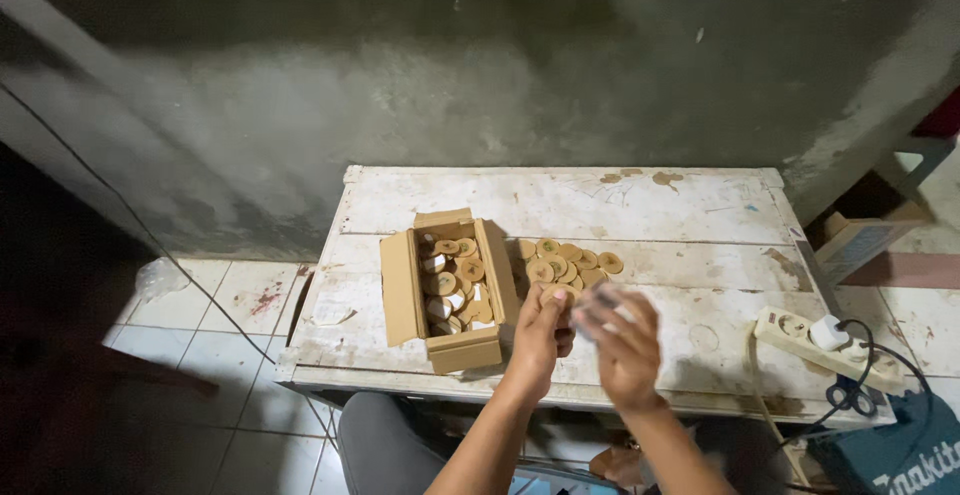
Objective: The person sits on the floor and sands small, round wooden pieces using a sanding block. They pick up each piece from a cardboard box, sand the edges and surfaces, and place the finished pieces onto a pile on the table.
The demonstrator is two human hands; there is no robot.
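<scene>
Both forearms reached up from the lower edge over the worn white table [690, 205], the left hand [541, 332] curled with its fingers closed on a tan wooden disc [556, 296] beside the open cardboard box [404, 290] of discs. The right hand [622, 340] was raised just beside it, motion-blurred, so I could not tell its grip; the loose pile of discs [568, 261] lay just beyond both hands.

Right hand [622, 340] motion-blurred, the thing in its fingers unreadable. Left hand [543, 327] covers the near edge of the disc pile [567, 263]. Box [447, 288] contents too small to tell. Blue bag [893, 455] cut off at the corner.
</scene>
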